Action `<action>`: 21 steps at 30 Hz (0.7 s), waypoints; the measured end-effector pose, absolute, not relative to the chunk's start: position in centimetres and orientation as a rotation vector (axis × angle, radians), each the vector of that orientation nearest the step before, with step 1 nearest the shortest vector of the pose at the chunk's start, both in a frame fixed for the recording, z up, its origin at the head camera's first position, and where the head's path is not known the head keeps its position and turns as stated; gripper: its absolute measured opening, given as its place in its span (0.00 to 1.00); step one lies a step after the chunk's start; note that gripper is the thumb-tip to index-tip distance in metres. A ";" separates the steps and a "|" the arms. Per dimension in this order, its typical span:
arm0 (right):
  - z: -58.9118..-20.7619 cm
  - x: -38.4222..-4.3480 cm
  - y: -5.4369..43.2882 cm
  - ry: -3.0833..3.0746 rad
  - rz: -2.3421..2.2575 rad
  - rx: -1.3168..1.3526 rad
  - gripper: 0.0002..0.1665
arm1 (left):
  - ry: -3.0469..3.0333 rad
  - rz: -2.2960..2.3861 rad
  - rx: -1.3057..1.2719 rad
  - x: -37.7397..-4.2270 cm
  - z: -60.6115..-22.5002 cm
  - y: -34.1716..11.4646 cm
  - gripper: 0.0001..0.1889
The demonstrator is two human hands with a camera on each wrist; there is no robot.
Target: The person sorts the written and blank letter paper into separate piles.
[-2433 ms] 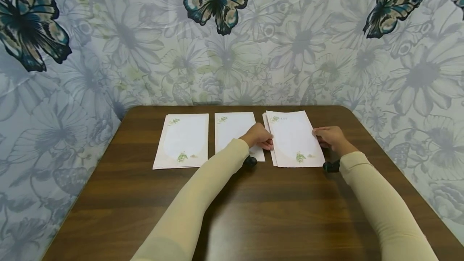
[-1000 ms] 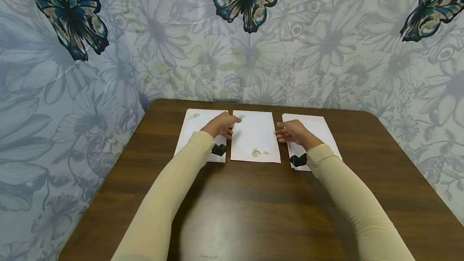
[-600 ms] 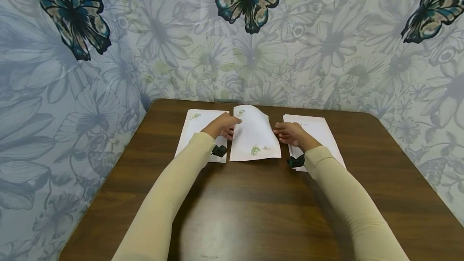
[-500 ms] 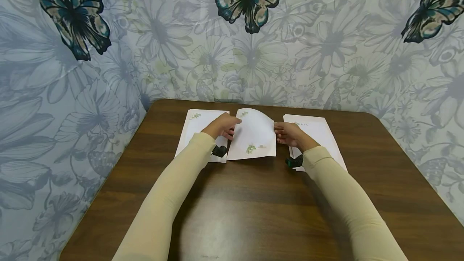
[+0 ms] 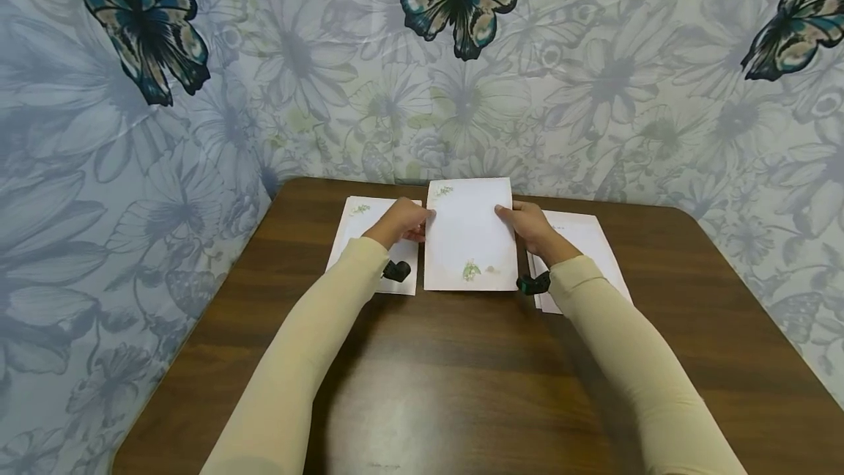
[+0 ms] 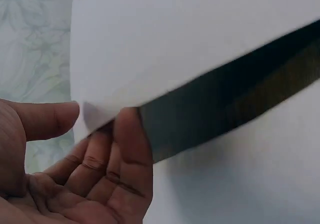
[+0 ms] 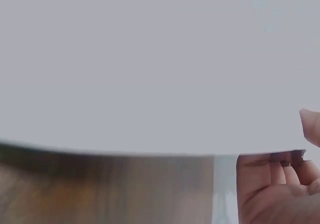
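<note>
A white sheet of paper (image 5: 469,233) with green leaf prints is held up off the table between both hands in the head view. My left hand (image 5: 404,222) pinches its left edge, thumb in front and fingers behind. On the opposite edge, my right hand (image 5: 532,229) grips it the same way. The left wrist view shows the sheet's edge (image 6: 165,44) between the thumb and the curled fingers (image 6: 132,149). Seen from the right wrist, the sheet (image 7: 150,74) fills most of the view and the right fingers (image 7: 255,176) lie beneath its edge.
A paper stack (image 5: 359,229) lies to the left, partly under the left hand. Another stack (image 5: 593,240) with slightly offset sheets lies right, partly behind the right hand. The brown wooden table (image 5: 422,387) ends at a butterfly-patterned wall covering (image 5: 303,108).
Both hands moved left from the right-hand stack to the middle sheet. That sheet bent upward, then was raised and straightened; the right hand's thumb now lies over its edge. The view shifted slightly.
</note>
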State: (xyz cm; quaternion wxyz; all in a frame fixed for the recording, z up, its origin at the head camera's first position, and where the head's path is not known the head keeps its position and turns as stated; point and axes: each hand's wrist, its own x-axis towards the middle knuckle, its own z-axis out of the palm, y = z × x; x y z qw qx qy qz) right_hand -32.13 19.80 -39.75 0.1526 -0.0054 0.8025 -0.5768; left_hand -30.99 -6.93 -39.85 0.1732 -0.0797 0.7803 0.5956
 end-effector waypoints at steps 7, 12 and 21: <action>-38.9 -32.7 16.8 2.289 -1.693 -0.037 0.35 | 2.279 1.689 -0.215 -30.5 -38.5 -10.8 0.22; -39.4 -32.5 13.8 2.117 -1.736 -0.035 0.28 | 2.389 1.582 -0.267 -29.8 -37.8 -14.3 0.22; -41.2 -31.9 7.6 2.005 -1.611 -0.096 0.28 | 2.573 1.438 -0.411 -28.3 -39.4 -20.7 0.19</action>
